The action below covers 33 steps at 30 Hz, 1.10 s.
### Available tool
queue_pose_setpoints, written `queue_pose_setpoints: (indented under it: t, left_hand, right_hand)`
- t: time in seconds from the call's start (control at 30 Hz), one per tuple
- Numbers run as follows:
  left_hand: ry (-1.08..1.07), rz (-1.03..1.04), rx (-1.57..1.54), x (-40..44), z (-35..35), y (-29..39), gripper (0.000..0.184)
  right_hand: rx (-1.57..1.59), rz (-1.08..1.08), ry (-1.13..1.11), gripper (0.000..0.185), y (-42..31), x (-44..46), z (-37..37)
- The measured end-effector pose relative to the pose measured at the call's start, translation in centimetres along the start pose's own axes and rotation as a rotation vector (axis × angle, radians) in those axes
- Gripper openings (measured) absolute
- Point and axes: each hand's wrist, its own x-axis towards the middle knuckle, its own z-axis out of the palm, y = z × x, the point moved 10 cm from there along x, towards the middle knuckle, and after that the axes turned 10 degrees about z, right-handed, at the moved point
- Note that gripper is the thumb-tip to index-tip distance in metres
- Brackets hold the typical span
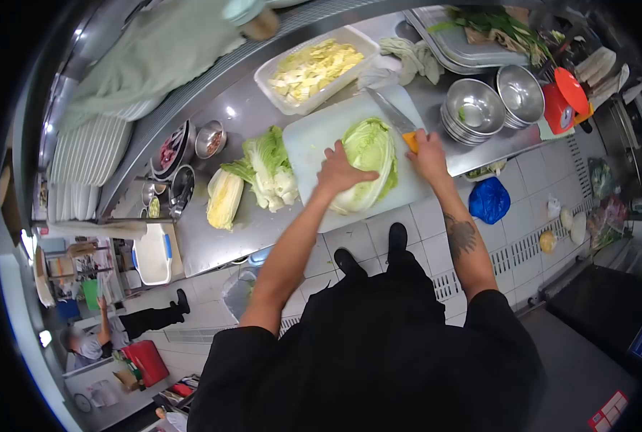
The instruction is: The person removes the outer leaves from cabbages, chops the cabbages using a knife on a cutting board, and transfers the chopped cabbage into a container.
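Observation:
A large cabbage (pixel 371 162) lies on the pale cutting board (pixel 305 137). My left hand (pixel 341 171) rests on its left side, thumb and fingers spread apart. In my right hand (pixel 428 155) is the orange handle of a knife (pixel 393 111); the blade points up and left over the board, to the right of the cabbage. Left of the board are a leafy cabbage piece (pixel 269 169) and a yellow cabbage half (pixel 224 199). Behind the board, a white tub (pixel 267 81) holds cut yellow-green leaves (pixel 316 68).
Stacked steel bowls (pixel 472 108) and a red scale (pixel 557 108) stand on the right. A crumpled cloth (pixel 415 59) lies behind the board. Small bowls (pixel 210 139) and stacked plates (pixel 90 155) are at left. Another person (pixel 119 327) is at the far lower left.

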Motion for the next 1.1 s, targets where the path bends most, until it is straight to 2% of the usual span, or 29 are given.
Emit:
queue_pose_setpoints:
  t: [0.1, 0.2, 0.3, 0.33, 0.4, 0.5, 0.57, 0.67, 0.77, 0.87, 1.03, 1.1]
  left_hand:
    - [-0.225, 0.318, -0.043, 5.3, 1.3, -3.0, 0.134]
    - [-0.283, 0.290, -0.055, 5.2, -1.4, -2.7, 0.128]
    - [-0.035, 0.397, 0.185, 4.2, -3.6, 1.2, 0.124]
    - [0.052, 0.355, 0.087, 3.6, -3.9, 3.0, 0.116]
    - [0.038, 0.395, 0.218, 3.8, -1.0, 4.3, 0.111]
    - [-0.019, 0.433, 0.266, 3.6, 1.1, 5.4, 0.101]
    - [-0.085, 0.510, 0.217, 3.8, 1.0, 5.6, 0.102]
    - [-0.047, 0.601, 0.299, 3.4, 1.0, 6.5, 0.093]
    - [0.149, 0.759, 0.254, 3.2, -0.9, 9.5, 0.072]
    - [0.092, 0.798, 0.175, 3.9, 0.9, 9.4, 0.052]
    - [0.102, 0.812, 0.103, 4.4, 0.5, 9.6, 0.045]
    - [0.106, 0.819, 0.102, 4.4, 0.6, 9.5, 0.044]
  right_hand:
    - [0.016, -0.148, -0.036, 0.050, 0.6, 2.1, 2.0]
    - [0.152, -0.013, -0.176, 0.044, 1.6, 1.8, 0.3]
    - [0.477, 0.307, -0.474, 0.039, 1.0, -2.1, -3.9]
    - [0.496, 0.300, -0.473, 0.037, 0.8, -2.9, -5.2]
    - [0.538, 0.289, -0.471, 0.033, 0.6, -4.3, -6.5]
    - [0.252, 0.073, -0.252, 0.025, 1.3, -4.9, -7.2]
    - [0.116, 0.024, -0.271, 0.023, 1.1, -5.8, -7.3]
    - [-0.049, -0.004, -0.336, 0.020, -0.9, -7.8, -8.4]
    - [-0.112, -0.025, -0.389, 0.021, -2.0, -7.9, -9.6]
    - [-0.175, -0.071, -0.444, 0.019, -3.0, -8.1, -9.4]
    - [-0.261, -0.102, -0.570, 0.019, -4.6, -7.7, -9.0]
    - [-0.228, -0.109, -0.555, 0.018, -4.8, -7.3, -8.6]
